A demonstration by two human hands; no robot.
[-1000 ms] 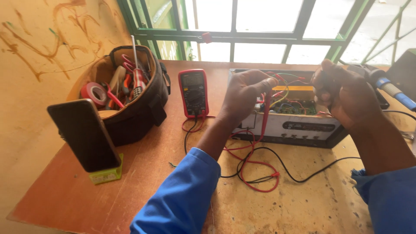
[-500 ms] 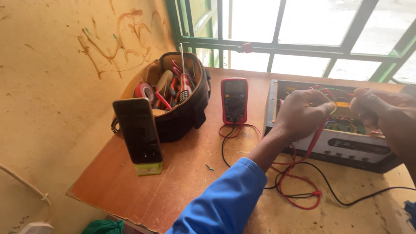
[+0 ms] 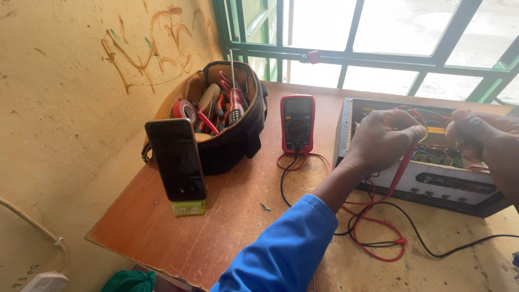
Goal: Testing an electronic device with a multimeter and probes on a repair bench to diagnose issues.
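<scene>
- Head view, looking down: the left hand [image 3: 381, 141] holds a red test probe [image 3: 403, 165], fingers clamped round its shaft, the tip hidden among the wires of the open electronics box [image 3: 427, 184].
- The right hand [image 3: 484, 143] is at the far side of the same box, its fingers curled together over the wiring; I cannot tell whether it grips a second probe or a wire.
- The box sits at the right end of the counter [image 3: 227, 227], lid off, its circuit board and coloured wires showing between the two hands.
- Against the picture from a second ago, the view has swung left and pulled back, so the wall and the counter's front corner now show; the hands stay on the box as before, only lower over the board. By the look of it the probing goes on unbroken rather than a new step starting.
- A red meter [image 3: 297, 123] stands on the counter just left of the box, its red and black leads [image 3: 373, 238] looping across the counter toward the hands.
- Left of the meter is a dark tool bag [image 3: 238, 140] full of screwdrivers, pliers and tape.
- A dark phone [image 3: 175, 159] stands upright in a small green stand [image 3: 188, 208], in front of the bag.
</scene>
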